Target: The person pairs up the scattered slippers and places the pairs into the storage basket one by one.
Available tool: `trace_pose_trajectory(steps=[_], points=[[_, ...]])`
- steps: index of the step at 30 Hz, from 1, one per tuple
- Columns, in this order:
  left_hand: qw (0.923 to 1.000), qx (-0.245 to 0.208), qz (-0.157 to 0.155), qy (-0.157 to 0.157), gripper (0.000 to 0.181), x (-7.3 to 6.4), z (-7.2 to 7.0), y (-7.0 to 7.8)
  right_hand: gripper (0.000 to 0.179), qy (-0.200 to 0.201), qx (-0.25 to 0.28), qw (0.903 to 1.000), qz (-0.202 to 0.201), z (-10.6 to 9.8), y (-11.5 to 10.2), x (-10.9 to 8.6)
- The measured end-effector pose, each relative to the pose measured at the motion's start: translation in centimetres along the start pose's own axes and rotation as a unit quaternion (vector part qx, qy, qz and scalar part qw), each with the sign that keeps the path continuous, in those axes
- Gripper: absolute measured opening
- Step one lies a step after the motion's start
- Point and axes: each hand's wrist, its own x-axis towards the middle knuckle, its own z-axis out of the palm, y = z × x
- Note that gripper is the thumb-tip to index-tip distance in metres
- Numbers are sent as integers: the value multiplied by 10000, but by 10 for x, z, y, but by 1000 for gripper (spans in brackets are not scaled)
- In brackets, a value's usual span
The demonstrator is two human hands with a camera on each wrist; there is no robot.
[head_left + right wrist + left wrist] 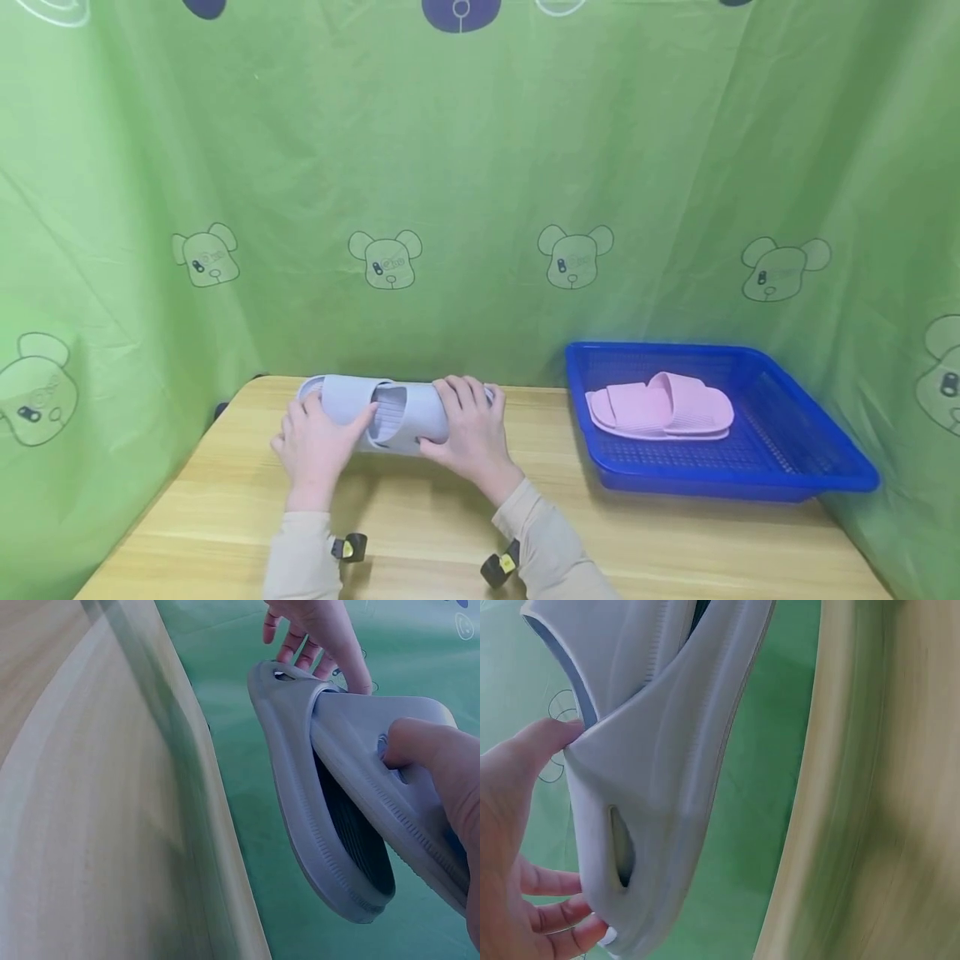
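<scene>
A pair of light grey slippers is held above the table, overlapping each other. My left hand (318, 437) grips the left slipper (348, 398), its thumb at the strap's edge and its fingers near the slotted end. My right hand (474, 425) grips the right slipper (426, 408). In the right wrist view, the right thumb (412, 742) presses at a slot in that slipper, whose other end is tucked into the strap opening of the left slipper (289, 780). Seen from the left wrist, the left slipper (660, 772) hangs against the green curtain.
On the right of the wooden table (420, 533) stands a blue plastic basket (817, 479) with perforated sides. Pink slippers (697, 408) lie stacked inside it. A green curtain (480, 150) with bear-head prints surrounds the table at the back and sides.
</scene>
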Motion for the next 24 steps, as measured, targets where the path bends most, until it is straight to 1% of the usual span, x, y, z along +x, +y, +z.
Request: trace_pose_trajectory(steps=[6, 9, 12, 16, 20, 24], points=[[9989, -1, 238, 394, 97, -1, 2, 2, 77, 252, 89, 9996, 36, 2, 0, -2], [9985, 3, 284, 467, 95, -2, 2, 5, 76, 349, 117, 9993, 37, 4, 0, -3], [9985, -18, 308, 442, 95, -3, 3, 7, 76, 448, 157, 9989, 39, 5, 0, -3], [9989, -23, 252, 385, 96, -3, 4, 8, 76, 395, 182, 9990, 43, 7, 2, -4], [9995, 9, 153, 267, 100, -3, 5, 8, 79, 197, 153, 9997, 60, 7, 6, -3], [9998, 19, 150, 105, 104, -3, 5, 8, 82, -24, 125, 9999, 46, 6, 11, 0]])
